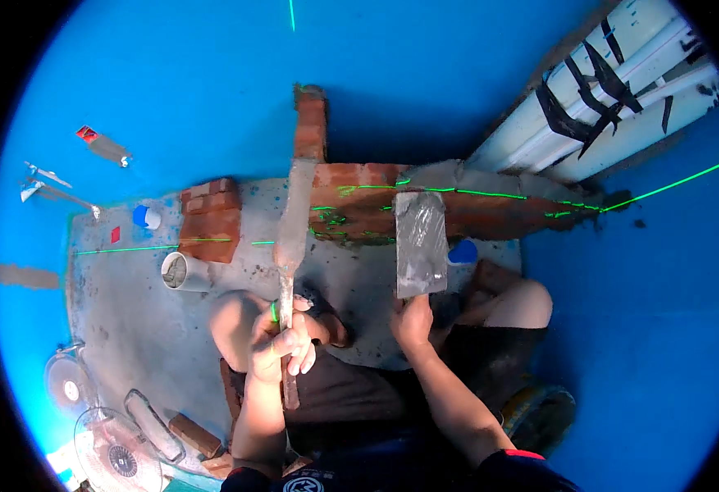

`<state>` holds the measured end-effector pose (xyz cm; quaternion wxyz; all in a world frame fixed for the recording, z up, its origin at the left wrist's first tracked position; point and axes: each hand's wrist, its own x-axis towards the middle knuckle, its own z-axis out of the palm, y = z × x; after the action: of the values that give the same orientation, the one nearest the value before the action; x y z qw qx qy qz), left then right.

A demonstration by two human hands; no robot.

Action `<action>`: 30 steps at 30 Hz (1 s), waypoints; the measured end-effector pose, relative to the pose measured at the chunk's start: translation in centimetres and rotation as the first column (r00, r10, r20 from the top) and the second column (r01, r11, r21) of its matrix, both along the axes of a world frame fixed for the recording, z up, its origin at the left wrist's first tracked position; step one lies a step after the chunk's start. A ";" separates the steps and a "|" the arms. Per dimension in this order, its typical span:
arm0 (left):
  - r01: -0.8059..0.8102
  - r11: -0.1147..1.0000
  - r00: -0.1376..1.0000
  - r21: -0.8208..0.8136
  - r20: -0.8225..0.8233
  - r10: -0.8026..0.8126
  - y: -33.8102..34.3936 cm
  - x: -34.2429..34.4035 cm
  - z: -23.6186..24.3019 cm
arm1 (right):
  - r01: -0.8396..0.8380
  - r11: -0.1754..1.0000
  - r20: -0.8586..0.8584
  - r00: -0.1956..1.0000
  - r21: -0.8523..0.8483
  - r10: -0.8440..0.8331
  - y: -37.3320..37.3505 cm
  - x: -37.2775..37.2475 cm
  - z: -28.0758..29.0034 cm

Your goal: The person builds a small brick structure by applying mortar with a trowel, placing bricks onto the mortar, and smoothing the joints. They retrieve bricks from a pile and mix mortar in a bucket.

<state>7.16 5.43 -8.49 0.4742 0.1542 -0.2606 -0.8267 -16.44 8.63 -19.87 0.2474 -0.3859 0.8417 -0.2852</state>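
The left hand [281,344] has its fingers wrapped tight around the handle of a long, mortar-caked wooden float [292,238], whose blade lies over the low red brick course [351,184]; the right hand [413,320] closes on the handle of a flat grey steel plastering trowel [421,242] — held just beside the bricks, above the grey cement floor [130,320]; a cut white pipe stub [180,272] lies nearby.

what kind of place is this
Probably a building site with bricklaying under way: a low brick wall going up on a blue-coated floor, a mortar-smeared float in the right hand, green laser level lines.
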 end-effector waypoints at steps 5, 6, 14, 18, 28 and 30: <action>0.006 1.000 1.000 0.013 0.010 -0.006 0.2 -0.1 0.0 | -0.133 0.982 -0.022 0.991 -0.136 0.132 0.1 0.3 -0.7; -0.001 1.000 1.000 0.014 0.014 0.001 0.1 -0.2 -0.1 | -0.155 0.978 -0.035 0.988 -0.138 0.152 -0.9 0.5 -0.4; -0.015 1.000 1.000 0.007 0.017 0.015 0.2 -0.3 -0.3 | -0.192 0.921 -0.006 0.979 -0.339 0.202 -8.6 2.6 -3.3; -0.020 1.000 1.000 -0.005 -0.001 0.020 0.0 -0.3 -0.4 | -0.279 0.898 -0.099 0.960 -0.340 0.261 -6.5 2.4 -6.0; 0.009 0.998 1.000 -0.059 0.005 -0.009 -1.1 -1.3 -0.4 | -0.054 0.961 0.309 0.941 -0.271 0.140 10.5 -3.1 9.0; -0.204 0.967 0.925 -0.153 0.293 0.241 -1.5 -0.9 -1.2 | 0.227 0.948 0.301 0.941 -0.222 -0.155 16.3 -7.5 14.3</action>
<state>6.22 3.95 -9.70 0.5267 0.2818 -0.3614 -0.7160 -23.93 24.95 -5.57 0.2836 -0.2861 0.7884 -0.4649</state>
